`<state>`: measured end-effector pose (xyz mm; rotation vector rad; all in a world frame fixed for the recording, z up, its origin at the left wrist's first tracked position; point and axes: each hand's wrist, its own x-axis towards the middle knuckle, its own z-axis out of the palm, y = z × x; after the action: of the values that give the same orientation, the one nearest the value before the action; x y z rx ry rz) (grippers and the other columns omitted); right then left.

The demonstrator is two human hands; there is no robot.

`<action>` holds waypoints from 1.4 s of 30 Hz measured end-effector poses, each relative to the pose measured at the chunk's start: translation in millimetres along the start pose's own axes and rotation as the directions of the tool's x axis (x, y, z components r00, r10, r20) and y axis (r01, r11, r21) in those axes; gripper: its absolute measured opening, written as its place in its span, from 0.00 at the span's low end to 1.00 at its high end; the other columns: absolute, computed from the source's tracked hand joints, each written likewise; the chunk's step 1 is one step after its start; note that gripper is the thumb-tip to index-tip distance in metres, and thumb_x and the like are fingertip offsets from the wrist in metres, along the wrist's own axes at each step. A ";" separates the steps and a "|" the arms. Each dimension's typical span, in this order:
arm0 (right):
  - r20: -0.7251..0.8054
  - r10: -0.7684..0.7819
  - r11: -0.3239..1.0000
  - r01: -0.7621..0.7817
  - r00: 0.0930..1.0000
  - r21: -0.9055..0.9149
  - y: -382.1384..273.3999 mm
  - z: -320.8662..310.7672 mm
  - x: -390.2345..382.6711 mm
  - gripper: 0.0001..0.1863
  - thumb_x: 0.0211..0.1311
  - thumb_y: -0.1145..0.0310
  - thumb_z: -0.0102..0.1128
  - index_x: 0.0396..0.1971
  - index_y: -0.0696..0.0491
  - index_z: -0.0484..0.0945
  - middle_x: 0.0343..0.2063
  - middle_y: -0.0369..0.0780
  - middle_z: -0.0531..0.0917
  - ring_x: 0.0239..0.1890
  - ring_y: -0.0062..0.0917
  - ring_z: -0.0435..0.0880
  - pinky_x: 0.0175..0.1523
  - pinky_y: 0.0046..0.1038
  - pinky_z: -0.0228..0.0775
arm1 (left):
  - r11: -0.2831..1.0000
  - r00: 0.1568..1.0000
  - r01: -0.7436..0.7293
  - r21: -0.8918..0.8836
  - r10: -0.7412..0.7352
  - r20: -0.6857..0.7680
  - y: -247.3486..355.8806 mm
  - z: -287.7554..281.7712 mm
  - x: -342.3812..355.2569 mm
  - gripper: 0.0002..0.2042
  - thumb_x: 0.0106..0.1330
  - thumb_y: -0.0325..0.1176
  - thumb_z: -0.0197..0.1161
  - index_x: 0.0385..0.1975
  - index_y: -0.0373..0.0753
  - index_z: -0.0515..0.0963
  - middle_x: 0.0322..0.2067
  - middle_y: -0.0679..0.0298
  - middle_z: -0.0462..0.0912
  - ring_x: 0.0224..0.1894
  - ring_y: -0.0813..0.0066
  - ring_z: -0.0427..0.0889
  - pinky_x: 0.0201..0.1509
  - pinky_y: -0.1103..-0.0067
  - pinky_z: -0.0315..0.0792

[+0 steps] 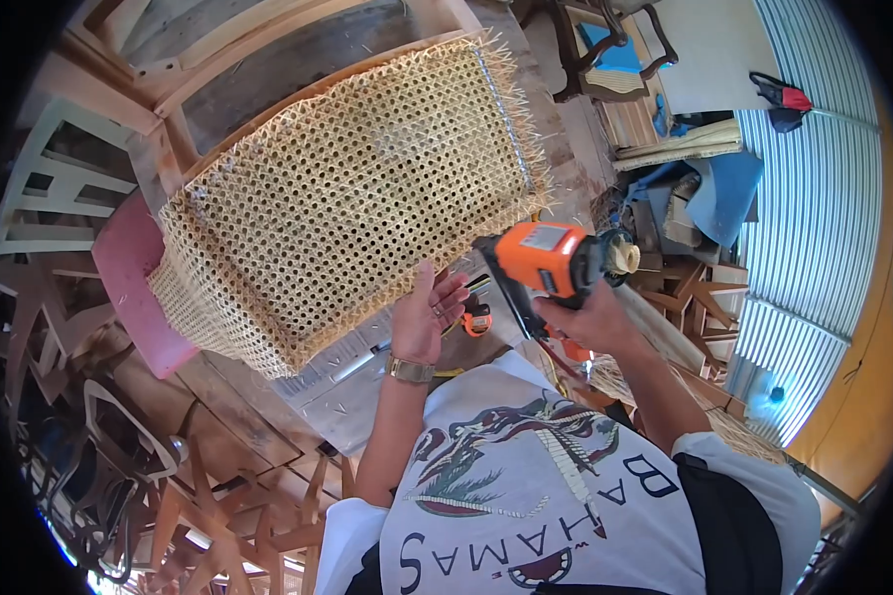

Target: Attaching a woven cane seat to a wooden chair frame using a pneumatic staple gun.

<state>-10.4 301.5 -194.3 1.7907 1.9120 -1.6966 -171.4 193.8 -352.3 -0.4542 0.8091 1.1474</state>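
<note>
A sheet of woven cane webbing point(347, 188) lies over a wooden frame on the bench in front of me, its right edge frayed into loose strands. At its near edge is my left hand point(425, 315), thumb raised against the cane and fingers spread, with nothing held. I cannot tell how firmly the thumb touches it. My right hand point(605, 319) is wrapped around the handle of an orange and black nail gun point(546, 260). The tool is held to the right of the webbing, apart from it. Below the webbing's edge sits a smaller orange and black tool point(477, 319).
Bare wooden framing point(203, 50) stands at the far left, with a pink panel point(139, 283) below it. Several chair frames point(198, 526) crowd the lower left. A dark wooden chair point(610, 55) is at the far right, before a corrugated metal wall point(814, 198).
</note>
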 end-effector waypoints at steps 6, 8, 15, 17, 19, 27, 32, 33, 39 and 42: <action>0.112 0.053 0.987 -0.035 0.992 -0.154 -16.4 28.4 20.4 0.16 0.57 0.70 0.64 0.46 0.55 0.79 0.34 0.37 0.84 0.36 0.17 0.79 0.46 0.27 0.74 | 0.999 0.994 -0.030 0.043 0.034 -0.100 -2.3 6.6 -0.9 0.25 0.67 0.53 0.59 0.41 0.32 0.79 0.38 0.59 0.85 0.37 0.75 0.85 0.39 0.83 0.76; 0.082 0.118 0.985 -0.106 0.990 -0.140 -16.5 34.4 23.2 0.16 0.57 0.71 0.64 0.46 0.55 0.79 0.34 0.36 0.84 0.36 0.17 0.79 0.46 0.27 0.74 | 0.999 0.996 -0.027 0.021 0.028 -0.082 -6.3 1.2 3.3 0.24 0.68 0.53 0.59 0.40 0.31 0.80 0.38 0.60 0.85 0.38 0.74 0.85 0.39 0.83 0.75; 0.012 0.099 0.989 -0.097 0.995 -0.114 -30.2 53.3 26.0 0.17 0.57 0.72 0.63 0.47 0.54 0.78 0.34 0.36 0.83 0.37 0.17 0.79 0.46 0.26 0.73 | 1.000 0.997 -0.001 -0.021 -0.001 -0.081 -10.1 -1.6 7.6 0.23 0.69 0.52 0.58 0.39 0.32 0.81 0.38 0.62 0.85 0.38 0.75 0.85 0.38 0.83 0.72; 0.020 0.216 0.967 -0.211 0.976 -0.146 -35.8 54.8 27.6 0.17 0.56 0.72 0.63 0.48 0.54 0.78 0.32 0.35 0.83 0.33 0.17 0.79 0.43 0.26 0.74 | 0.999 0.997 0.021 -0.041 -0.023 -0.069 -9.5 -3.8 8.1 0.21 0.67 0.50 0.61 0.41 0.35 0.80 0.37 0.64 0.85 0.37 0.77 0.84 0.40 0.83 0.76; 0.027 0.285 0.949 -0.279 0.958 -0.146 -38.9 53.6 29.9 0.16 0.56 0.72 0.62 0.47 0.54 0.78 0.31 0.35 0.83 0.31 0.16 0.79 0.39 0.26 0.74 | 0.998 0.998 0.026 -0.065 -0.029 -0.047 -6.6 -3.8 6.7 0.21 0.67 0.50 0.61 0.41 0.35 0.80 0.37 0.64 0.85 0.37 0.78 0.84 0.40 0.83 0.76; 0.069 0.530 0.823 -0.493 0.845 -0.283 -50.9 45.9 49.7 0.15 0.55 0.69 0.62 0.43 0.53 0.78 0.26 0.39 0.81 0.26 0.20 0.80 0.35 0.28 0.74 | 0.992 0.998 0.066 -0.110 -0.063 0.022 -1.1 -6.8 4.3 0.18 0.68 0.48 0.60 0.42 0.37 0.80 0.38 0.64 0.85 0.38 0.78 0.84 0.40 0.82 0.77; 0.079 0.329 0.853 -0.260 0.941 -0.452 -64.3 53.3 52.1 0.18 0.55 0.70 0.61 0.47 0.53 0.78 0.31 0.42 0.83 0.33 0.26 0.81 0.45 0.31 0.74 | 0.986 0.996 0.073 -0.153 -0.063 0.066 0.0 -8.6 4.1 0.19 0.69 0.49 0.59 0.44 0.36 0.79 0.41 0.63 0.85 0.41 0.78 0.84 0.40 0.84 0.73; 0.092 0.238 0.872 -0.171 0.967 -0.459 -58.7 52.8 52.0 0.18 0.55 0.70 0.60 0.47 0.53 0.78 0.32 0.42 0.83 0.34 0.26 0.81 0.45 0.31 0.73 | 0.985 0.995 0.076 -0.156 -0.066 0.068 -0.1 -8.2 3.9 0.19 0.69 0.49 0.59 0.44 0.36 0.79 0.41 0.63 0.85 0.41 0.78 0.84 0.40 0.84 0.73; 0.087 0.156 0.862 -0.093 0.984 -0.498 -47.4 55.9 45.8 0.17 0.55 0.72 0.61 0.47 0.54 0.77 0.32 0.40 0.82 0.34 0.24 0.80 0.45 0.29 0.73 | 0.986 0.999 0.038 -0.165 -0.031 0.042 -1.0 -5.8 2.6 0.19 0.68 0.49 0.60 0.43 0.37 0.79 0.42 0.63 0.85 0.41 0.77 0.84 0.42 0.84 0.73; 0.093 0.179 0.880 -0.117 0.980 -0.461 -57.5 55.9 43.8 0.16 0.56 0.72 0.61 0.46 0.54 0.77 0.29 0.39 0.82 0.31 0.23 0.80 0.42 0.29 0.74 | 0.983 0.999 0.039 -0.180 -0.034 0.033 -4.4 -4.3 5.4 0.19 0.69 0.49 0.59 0.42 0.37 0.80 0.42 0.63 0.85 0.41 0.77 0.84 0.42 0.83 0.73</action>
<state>-100.5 308.3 -207.4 1.5527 1.8603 -1.1590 -167.8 192.5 -359.6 -0.5984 0.6706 1.1957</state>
